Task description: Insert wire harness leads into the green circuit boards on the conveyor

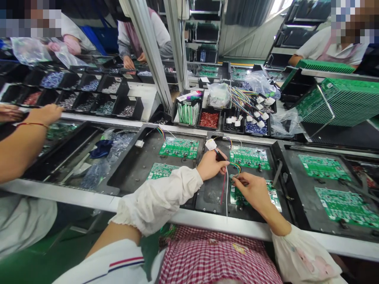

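My left hand (211,165) is closed round a small wire harness with a white connector (211,144) at its top. Red and white wires (225,188) hang down from it. My right hand (251,190) pinches the coloured wire ends (237,169) just right of the left hand. Both hands hover over a black carrier tray (214,193). On that tray lie a green circuit board (249,157) beyond the hands and another green board (274,199) partly hidden under my right hand.
More trays with green boards lie left (179,147) and right (324,167). Black bins of parts (209,119) and wire harnesses (251,106) stand behind. A co-worker's arm (23,142) reaches in from the left. Green racks (343,98) stand at the right.
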`<move>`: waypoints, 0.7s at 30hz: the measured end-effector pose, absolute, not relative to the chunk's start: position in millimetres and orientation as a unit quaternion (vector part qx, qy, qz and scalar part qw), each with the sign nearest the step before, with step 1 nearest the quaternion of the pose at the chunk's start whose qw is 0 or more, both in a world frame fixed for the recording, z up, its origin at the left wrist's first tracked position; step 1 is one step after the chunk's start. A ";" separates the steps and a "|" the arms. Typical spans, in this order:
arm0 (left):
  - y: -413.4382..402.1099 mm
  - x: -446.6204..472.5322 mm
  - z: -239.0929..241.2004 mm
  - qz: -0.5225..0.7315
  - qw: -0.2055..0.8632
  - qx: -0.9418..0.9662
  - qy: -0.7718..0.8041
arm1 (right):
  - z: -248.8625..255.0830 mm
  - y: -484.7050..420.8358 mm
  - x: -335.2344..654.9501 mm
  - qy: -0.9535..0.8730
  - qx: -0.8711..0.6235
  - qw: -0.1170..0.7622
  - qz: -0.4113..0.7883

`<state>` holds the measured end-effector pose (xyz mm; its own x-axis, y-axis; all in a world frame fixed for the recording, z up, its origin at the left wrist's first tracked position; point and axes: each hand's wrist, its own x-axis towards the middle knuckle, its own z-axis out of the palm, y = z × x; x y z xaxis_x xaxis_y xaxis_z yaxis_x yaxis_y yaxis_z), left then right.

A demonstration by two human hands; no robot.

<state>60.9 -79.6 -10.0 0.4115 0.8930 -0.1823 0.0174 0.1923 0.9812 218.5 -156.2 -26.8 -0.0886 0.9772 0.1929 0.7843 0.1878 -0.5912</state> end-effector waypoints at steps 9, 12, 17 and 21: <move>-80.0 61.5 -9.7 0.331 0.646 0.537 0.430 | -33.4 -159.5 216.9 -0.761 -0.583 0.272 0.086; -80.2 61.2 -10.4 0.326 0.642 0.542 0.433 | -36.2 -158.0 217.1 -0.773 -0.579 0.250 0.074; -80.3 60.8 -9.4 0.329 0.647 0.541 0.424 | -19.4 -162.3 215.0 -0.747 -0.613 0.184 0.180; -80.4 60.9 -8.2 0.339 0.639 0.538 0.431 | -3.1 -184.2 210.8 -0.737 -0.571 0.153 0.328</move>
